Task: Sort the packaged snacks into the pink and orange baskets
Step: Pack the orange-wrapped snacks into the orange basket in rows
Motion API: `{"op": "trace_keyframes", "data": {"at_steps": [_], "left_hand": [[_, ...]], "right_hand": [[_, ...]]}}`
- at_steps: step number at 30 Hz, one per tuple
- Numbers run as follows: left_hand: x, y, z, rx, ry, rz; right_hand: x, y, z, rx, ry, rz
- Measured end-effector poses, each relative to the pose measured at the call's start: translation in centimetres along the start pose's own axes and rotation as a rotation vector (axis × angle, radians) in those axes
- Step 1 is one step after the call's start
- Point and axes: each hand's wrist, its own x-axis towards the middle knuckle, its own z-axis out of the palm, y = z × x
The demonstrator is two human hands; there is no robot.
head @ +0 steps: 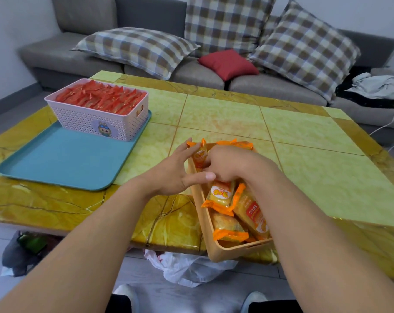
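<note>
An orange basket [205, 224] sits at the table's near edge, partly overhanging it, and holds several orange-wrapped snack packs [222, 195]. My left hand [180, 170] rests at the basket's left rim, fingers touching an upright orange pack [199, 157]. My right hand [231, 163] reaches into the basket's far half with fingers curled among the packs; what it grips is hidden. A pink basket [87, 118] full of red snack packs [101, 97] stands at the far left on a blue tray [56, 159].
The table [304, 136] is yellow-green tile with a marbled amber border. A grey sofa [200, 75] with checked and red cushions runs behind it. White plastic bags [184, 265] and my feet lie on the floor below the near edge.
</note>
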Motion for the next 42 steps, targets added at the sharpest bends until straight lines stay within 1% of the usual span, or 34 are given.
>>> {"op": "trace_keyframes", "data": {"at_steps": [2,4,9,11,15,19,25,29,33,37,39,42], "left_hand": [[0.1,-0.2,0.1,0.012,0.009,0.013],[0.3,-0.3,0.2,-0.006,0.030,0.012],[0.5,-0.1,0.4,-0.142,0.120,0.077],[0.8,-0.2,0.3,-0.176,0.164,0.063],[1.9,-1.4,0.6,-0.162,0.201,0.013],[2.2,-1.3,1.0,-0.153,0.249,0.000],[2.0,-0.8,1.1,-0.066,0.257,0.005],[2.0,-0.5,0.9,-0.043,0.275,-0.035],[2.2,-0.4,1.1,-0.065,0.228,-0.021],[2.3,-0.4,1.3,-0.080,0.221,-0.023],[2.2,-0.1,1.2,-0.078,0.241,-0.024],[1.9,0.4,0.9,-0.086,0.317,-0.024]], "right_hand": [[-0.3,-0.4,0.1,-0.064,-0.062,-0.025],[-0.6,-0.5,0.2,-0.079,-0.080,-0.014],[-0.8,-1.2,0.1,-0.153,-0.185,0.035],[-0.9,-1.3,0.1,-0.146,-0.191,0.037],[-1.1,-1.4,0.0,-0.136,-0.189,0.044],[-1.0,-1.9,-0.1,-0.120,-0.238,0.057],[-0.9,-2.3,-0.3,-0.172,-0.254,0.047],[-0.6,-2.3,0.2,-0.226,-0.268,0.021],[-0.5,-2.3,0.4,-0.259,-0.288,0.009],[-0.8,-2.1,0.0,-0.219,-0.251,0.035],[-0.8,-1.3,-0.5,-0.194,-0.181,-0.006],[-1.0,0.6,-1.5,-0.038,-0.013,-0.066]]}}
